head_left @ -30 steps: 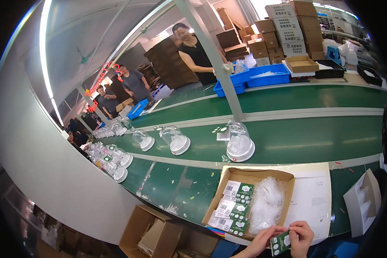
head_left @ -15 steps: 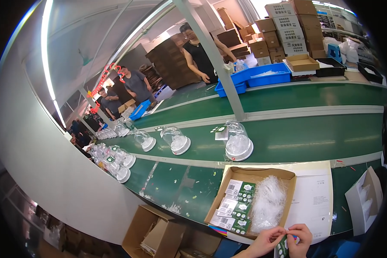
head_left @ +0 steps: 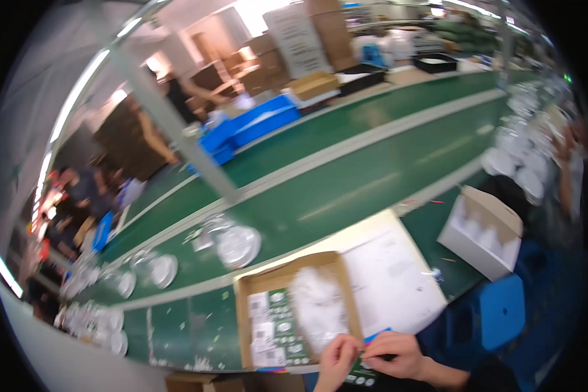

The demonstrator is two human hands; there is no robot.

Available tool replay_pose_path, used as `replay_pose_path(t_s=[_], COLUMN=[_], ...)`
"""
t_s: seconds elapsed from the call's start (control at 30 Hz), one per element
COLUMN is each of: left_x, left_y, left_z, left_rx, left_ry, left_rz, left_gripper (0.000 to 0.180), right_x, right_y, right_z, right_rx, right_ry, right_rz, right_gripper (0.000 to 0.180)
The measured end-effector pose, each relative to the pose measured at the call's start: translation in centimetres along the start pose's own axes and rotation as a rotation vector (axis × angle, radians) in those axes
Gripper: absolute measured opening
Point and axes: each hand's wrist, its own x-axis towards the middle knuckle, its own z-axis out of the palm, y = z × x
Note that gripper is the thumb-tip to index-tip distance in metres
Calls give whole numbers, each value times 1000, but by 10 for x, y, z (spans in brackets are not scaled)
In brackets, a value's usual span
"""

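Here, just below the open cardboard box (head_left: 293,277), the left hand (head_left: 336,359) and right hand (head_left: 398,353) pinch a small green card packet (head_left: 362,372) between closed fingertips, seemingly to work it over the box holding more packets, with the green conveyor belt (head_left: 372,176) beyond.

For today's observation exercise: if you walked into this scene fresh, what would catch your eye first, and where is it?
The long green conveyor belt sweeps diagonally across the middle, carrying clear plastic domes at its left end. Nearest the viewer, an open cardboard tray holds green-printed packets and crumpled clear plastic. At the bottom edge the left hand and right hand meet over a small green packet.
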Motion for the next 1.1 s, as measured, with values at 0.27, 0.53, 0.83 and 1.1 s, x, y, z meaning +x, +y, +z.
replay_pose_path(t_s=[0.27,0.53,0.83,1.1], left_x=[-4,0,3,-1], left_y=[22,16,7,13], left_z=[11,15,10,6], left_rx=[37,-125,-217,-327], left_ry=[41,4,7,-14], left_rz=[-139,-184,-147,-206], left_gripper=[18,15,13,14], right_x=[-1,-14,-13,-9], right_y=[-12,-2,4,-12], right_z=[-4,4,6,8], right_rx=[13,-50,-115,-55], right_ry=[30,155,93,61], right_rz=[49,114,7,150], right_gripper=[6,11,8,10])
